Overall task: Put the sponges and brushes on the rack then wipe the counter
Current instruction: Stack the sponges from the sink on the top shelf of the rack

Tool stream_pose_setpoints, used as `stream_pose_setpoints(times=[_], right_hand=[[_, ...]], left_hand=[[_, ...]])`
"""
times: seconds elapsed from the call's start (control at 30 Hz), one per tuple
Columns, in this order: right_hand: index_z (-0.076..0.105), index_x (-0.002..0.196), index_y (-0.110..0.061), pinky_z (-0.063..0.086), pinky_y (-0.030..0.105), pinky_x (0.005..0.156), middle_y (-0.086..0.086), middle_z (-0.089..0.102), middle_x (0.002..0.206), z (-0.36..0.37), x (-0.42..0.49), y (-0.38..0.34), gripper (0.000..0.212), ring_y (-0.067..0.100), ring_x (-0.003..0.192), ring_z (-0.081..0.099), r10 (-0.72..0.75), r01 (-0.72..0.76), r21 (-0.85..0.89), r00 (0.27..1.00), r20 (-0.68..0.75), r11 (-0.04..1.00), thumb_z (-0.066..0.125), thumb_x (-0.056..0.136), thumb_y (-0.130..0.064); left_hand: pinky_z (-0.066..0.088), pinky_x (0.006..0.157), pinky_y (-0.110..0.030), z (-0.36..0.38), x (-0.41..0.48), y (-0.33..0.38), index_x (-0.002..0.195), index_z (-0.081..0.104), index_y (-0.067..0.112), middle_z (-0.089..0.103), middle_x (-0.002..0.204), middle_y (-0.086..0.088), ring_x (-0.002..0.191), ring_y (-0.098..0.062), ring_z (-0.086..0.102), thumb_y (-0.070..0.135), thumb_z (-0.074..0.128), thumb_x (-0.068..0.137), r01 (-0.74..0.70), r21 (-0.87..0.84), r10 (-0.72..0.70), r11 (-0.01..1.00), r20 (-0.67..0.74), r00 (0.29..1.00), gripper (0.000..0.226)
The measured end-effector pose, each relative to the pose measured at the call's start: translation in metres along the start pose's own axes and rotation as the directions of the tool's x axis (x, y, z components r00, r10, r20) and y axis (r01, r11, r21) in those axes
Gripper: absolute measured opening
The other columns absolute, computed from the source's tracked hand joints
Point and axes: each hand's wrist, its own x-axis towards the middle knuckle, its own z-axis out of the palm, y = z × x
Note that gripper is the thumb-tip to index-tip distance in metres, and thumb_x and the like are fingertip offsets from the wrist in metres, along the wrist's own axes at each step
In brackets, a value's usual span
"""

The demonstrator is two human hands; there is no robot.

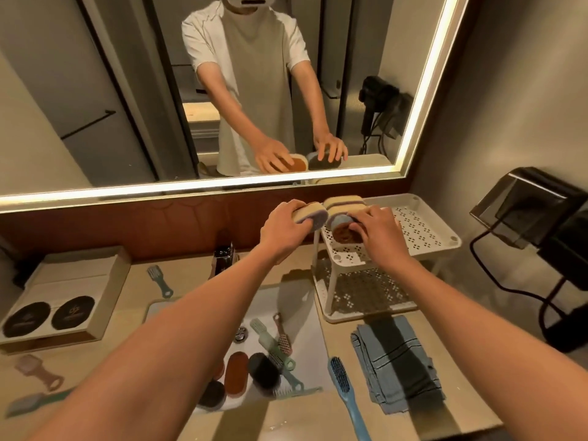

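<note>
My left hand (284, 229) grips a beige and grey sponge (313, 215) just left of the white two-tier rack (423, 230). My right hand (378, 237) holds a brown and blue sponge (342, 231) on the rack's top tier, at its left end. Another beige sponge (345, 202) stands behind them on that tier. In the sink (305, 316) lie several sponges, one brown (236, 372) and one dark (264, 370), with several small brushes (281, 342). A blue brush (345, 393) lies on the counter right of the sink.
A folded blue cloth (381, 354) lies in front of the rack. More brushes lie on the counter: one by the faucet (159, 280), two at the left (38, 372). A box with two dark discs (54, 310) sits at the left, a black wall unit (534, 205) at the right.
</note>
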Motion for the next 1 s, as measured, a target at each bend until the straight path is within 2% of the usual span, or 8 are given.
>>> stream_pose_setpoints(times=[0.2, 0.33, 0.57, 0.77, 1.0], right_hand=[[0.059, 0.138, -0.028, 0.047, 0.051, 0.095, 0.006, 0.051, 0.129, 0.012, 0.011, 0.022, 0.035, 0.027, 0.120, 0.041, -0.027, 0.027, 0.032, 1.000, 0.008, 0.999, 0.053, 0.103, -0.031], [0.058, 0.139, -0.027, 0.044, 0.047, 0.103, 0.008, 0.045, 0.137, 0.016, 0.016, 0.023, 0.039, 0.027, 0.129, 0.038, -0.086, 0.086, 0.009, 0.996, -0.007, 0.996, 0.059, 0.100, -0.028], [0.057, 0.140, -0.027, 0.045, 0.044, 0.104, 0.009, 0.044, 0.138, 0.020, 0.021, 0.021, 0.040, 0.029, 0.131, 0.037, -0.141, 0.142, 0.024, 0.990, -0.016, 0.990, 0.059, 0.100, -0.024], [0.058, 0.137, -0.022, 0.047, 0.047, 0.102, 0.009, 0.046, 0.137, 0.027, 0.019, 0.020, 0.039, 0.030, 0.129, 0.038, -0.108, 0.109, 0.048, 0.994, -0.019, 0.993, 0.062, 0.098, -0.023], [0.040, 0.148, -0.016, 0.042, 0.047, 0.107, 0.009, 0.033, 0.146, 0.025, 0.017, 0.023, 0.056, 0.028, 0.140, 0.023, 0.011, -0.019, 0.213, 0.999, 0.041, 0.977, 0.061, 0.098, -0.029]], left_hand=[[0.053, 0.091, -0.048, 0.019, 0.011, 0.011, 0.133, 0.057, 0.033, 0.053, 0.113, 0.004, 0.102, -0.019, 0.056, 0.045, 0.058, 0.090, 0.049, 0.029, -0.049, 0.998, 0.008, 0.999, 0.045], [0.052, 0.091, -0.049, 0.026, 0.013, 0.016, 0.131, 0.054, 0.034, 0.052, 0.116, 0.004, 0.107, -0.021, 0.054, 0.043, 0.053, 0.092, 0.100, 0.034, -0.097, 0.994, -0.073, 0.993, 0.040], [0.052, 0.092, -0.051, 0.029, 0.013, 0.018, 0.130, 0.052, 0.033, 0.050, 0.116, 0.005, 0.109, -0.021, 0.051, 0.042, 0.053, 0.093, 0.138, 0.009, -0.136, 0.990, -0.121, 0.983, 0.038], [0.051, 0.089, -0.049, 0.032, 0.009, 0.028, 0.130, 0.052, 0.032, 0.051, 0.115, 0.006, 0.109, -0.019, 0.049, 0.041, 0.051, 0.095, 0.085, 0.047, -0.079, 0.995, -0.128, 0.989, 0.036], [0.052, 0.088, -0.046, 0.036, 0.003, 0.039, 0.126, 0.053, 0.032, 0.053, 0.114, 0.008, 0.106, -0.016, 0.051, 0.043, 0.049, 0.092, 0.024, 0.068, -0.017, 0.997, -0.106, 0.994, 0.036]])
